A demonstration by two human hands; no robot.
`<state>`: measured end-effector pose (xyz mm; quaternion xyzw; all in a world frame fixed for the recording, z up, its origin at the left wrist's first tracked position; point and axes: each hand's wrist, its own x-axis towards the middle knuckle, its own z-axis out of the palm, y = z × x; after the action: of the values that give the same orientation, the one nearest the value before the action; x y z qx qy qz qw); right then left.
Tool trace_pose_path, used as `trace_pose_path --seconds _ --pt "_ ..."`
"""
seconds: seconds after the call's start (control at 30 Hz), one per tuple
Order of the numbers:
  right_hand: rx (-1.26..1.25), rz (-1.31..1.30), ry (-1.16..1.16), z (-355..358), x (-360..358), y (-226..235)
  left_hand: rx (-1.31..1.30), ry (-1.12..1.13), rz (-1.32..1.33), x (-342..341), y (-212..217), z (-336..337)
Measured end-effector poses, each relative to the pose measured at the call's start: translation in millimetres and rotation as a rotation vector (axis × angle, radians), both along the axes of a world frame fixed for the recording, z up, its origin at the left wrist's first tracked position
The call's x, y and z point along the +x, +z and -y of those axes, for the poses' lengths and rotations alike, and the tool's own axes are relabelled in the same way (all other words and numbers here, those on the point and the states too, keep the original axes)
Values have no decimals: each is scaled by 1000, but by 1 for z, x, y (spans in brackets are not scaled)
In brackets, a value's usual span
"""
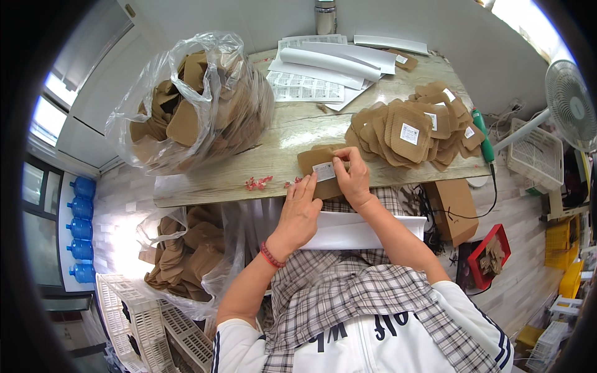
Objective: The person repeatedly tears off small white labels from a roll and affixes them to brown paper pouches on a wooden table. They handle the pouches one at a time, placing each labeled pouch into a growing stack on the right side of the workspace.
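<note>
A brown cardboard piece [314,160] with rounded corners lies at the table's near edge, bearing a white printed label [323,171]. My left hand [297,214] has its fingers stretched out, the tips resting on the card and the label's left end. At the label's right end, my right hand [353,177] is closed in a pinch; whether it grips only the label or the card too is hard to tell. To the right is a loose heap of similar brown pieces [398,133], several with white labels. Red scraps [259,183] lie left of my hands.
A clear plastic bag [205,102] full of brown pieces stands on the table's left. Label sheets [305,87] and rolled paper [323,61] lie at the back. A green corded tool [482,133] is at the right edge. White sheeting [360,231] crosses my lap.
</note>
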<state>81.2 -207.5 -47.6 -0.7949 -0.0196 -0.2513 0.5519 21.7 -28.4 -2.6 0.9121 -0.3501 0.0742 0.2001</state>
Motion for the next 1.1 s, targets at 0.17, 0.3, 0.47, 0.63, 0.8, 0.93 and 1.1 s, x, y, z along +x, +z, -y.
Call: trace_pose_path --seconds 0.17,0.3,0.47,0.63,0.8,0.93,1.1 --pt "433 40 50 -5 -5 12 14 -39 -7 -12 5 -5" --pt "105 173 -154 21 -14 61 20 -30 -79 -6 -9 -16" --pt "-461 267 -637 112 6 95 -35 -45 -80 -8 -6 -31" --pt "-683 337 -1 117 -76 69 -131 52 -235 -29 0 -57" --pt "-766 199 378 81 -144 34 -263 238 -438 -57 0 -67" --pt "-846 213 374 78 -156 18 -317 295 -530 -64 -13 -78" --pt "-813 185 298 75 -166 1 -326 325 -571 -67 -29 -82"
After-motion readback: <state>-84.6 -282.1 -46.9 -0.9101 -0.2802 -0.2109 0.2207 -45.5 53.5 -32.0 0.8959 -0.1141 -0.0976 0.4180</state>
